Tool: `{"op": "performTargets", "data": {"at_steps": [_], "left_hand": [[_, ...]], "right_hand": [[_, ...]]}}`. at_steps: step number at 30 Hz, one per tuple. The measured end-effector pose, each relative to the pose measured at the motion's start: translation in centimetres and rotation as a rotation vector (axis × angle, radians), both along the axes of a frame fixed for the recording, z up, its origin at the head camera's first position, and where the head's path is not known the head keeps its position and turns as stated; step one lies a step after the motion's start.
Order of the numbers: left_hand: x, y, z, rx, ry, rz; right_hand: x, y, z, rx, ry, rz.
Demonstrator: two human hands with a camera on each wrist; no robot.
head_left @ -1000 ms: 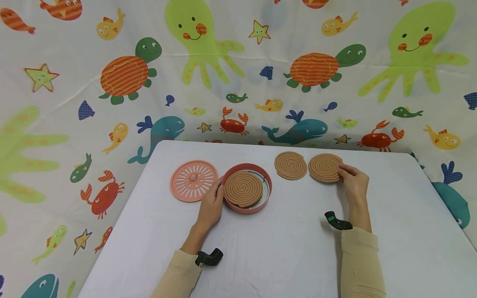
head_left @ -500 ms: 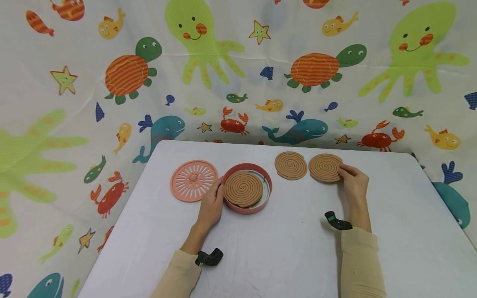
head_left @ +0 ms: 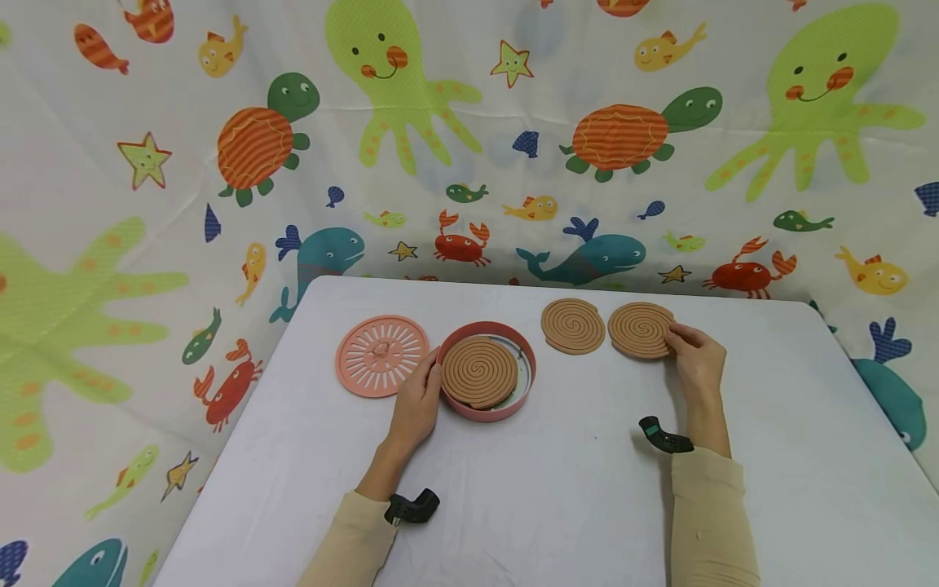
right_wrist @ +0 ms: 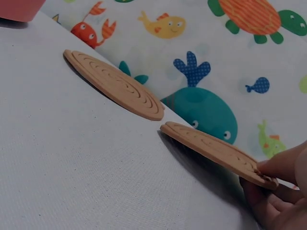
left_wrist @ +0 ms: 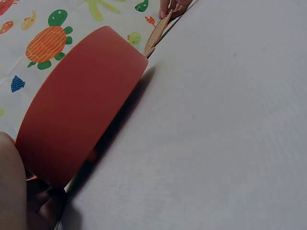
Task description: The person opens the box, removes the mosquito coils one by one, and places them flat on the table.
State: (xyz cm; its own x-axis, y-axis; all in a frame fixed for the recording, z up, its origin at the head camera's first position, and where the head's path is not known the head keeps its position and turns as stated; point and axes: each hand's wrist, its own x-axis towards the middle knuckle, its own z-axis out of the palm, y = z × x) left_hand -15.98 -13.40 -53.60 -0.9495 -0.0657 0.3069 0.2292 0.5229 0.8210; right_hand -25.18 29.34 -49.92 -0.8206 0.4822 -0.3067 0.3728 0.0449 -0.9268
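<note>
My left hand [head_left: 416, 403] grips the left side of a round coral-red mosquito coil box [head_left: 486, 416], thumb at its rim. In the left wrist view the box's side wall [left_wrist: 86, 100] fills the upper left, with a dark shadow under it. Inside lies a brown mosquito coil [head_left: 479, 372], off to the left of the white patterned bottom. At the right, my right hand [head_left: 698, 359] pinches another coil [head_left: 640, 330] by its right edge. That coil tilts in the right wrist view, its held edge [right_wrist: 266, 182] raised off the table.
A third coil [head_left: 572, 326] lies flat between the box and the held one. Left of the box, the pink slotted lid [head_left: 381, 350] lies on the white table [head_left: 557, 497]. A sea-animal cloth [head_left: 440, 90] hangs behind and at the left.
Both hands, the box, the lid and the coils have kept their places. Only the patterned cloth at the left has shifted, its prints moving rightward.
</note>
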Motion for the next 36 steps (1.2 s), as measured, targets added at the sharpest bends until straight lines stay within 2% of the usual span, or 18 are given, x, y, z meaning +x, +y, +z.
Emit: {"op": "performTargets", "data": {"at_steps": [3,8,18,36], "left_hand": [[0.04,0.05,-0.03,0.001,-0.001,0.002],[0.16,0.14,-0.01,0.003,0.003,0.003],[0.3,0.22,-0.16,0.002,0.003,0.007],[0.54,0.41,-0.43,0.005,0.01,0.013]], "right_hand": [[0.05,0.03,-0.02,0.016,-0.002,0.011],[0.14,-0.05,-0.08,0.102,-0.003,0.049],[0.42,-0.27,-0.46,0.371,-0.01,0.118],[0.51,-0.31,-0.7,0.514,-0.001,0.192]]}}
